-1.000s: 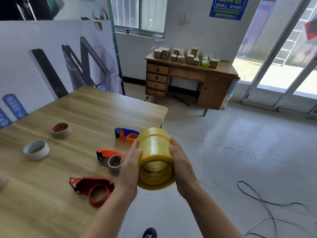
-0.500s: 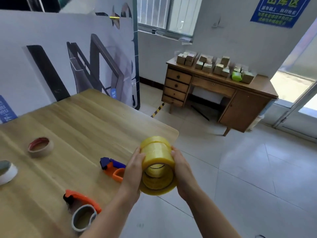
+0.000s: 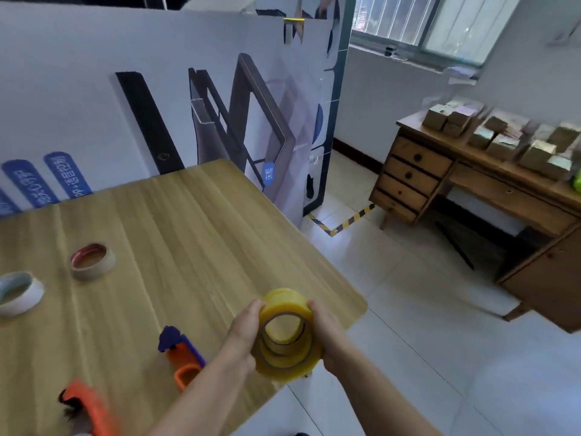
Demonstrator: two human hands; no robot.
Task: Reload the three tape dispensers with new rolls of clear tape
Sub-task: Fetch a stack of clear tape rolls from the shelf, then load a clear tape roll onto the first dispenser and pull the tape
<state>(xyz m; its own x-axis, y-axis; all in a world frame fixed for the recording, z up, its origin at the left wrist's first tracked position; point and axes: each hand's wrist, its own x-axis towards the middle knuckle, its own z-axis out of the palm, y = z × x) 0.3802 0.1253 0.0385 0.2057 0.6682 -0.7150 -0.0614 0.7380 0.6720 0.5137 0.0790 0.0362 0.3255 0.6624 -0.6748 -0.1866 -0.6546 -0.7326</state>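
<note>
Both hands, left hand [image 3: 243, 333] and right hand [image 3: 327, 333], are clasping a stack of yellowish clear tape rolls [image 3: 286, 333] (cores facing the camera) over the light wooden table [image 3: 195, 247], fingers curled round it.

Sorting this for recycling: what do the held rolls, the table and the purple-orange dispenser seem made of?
Rolls: glossy, translucent yellowish plastic film; the inner layers show through. Table: pale wood or wood-look laminate, matte, with straight grain lines; which one is unclear. Dispenser: likely moulded plastic, solid purple and orange, though blurred.
</note>
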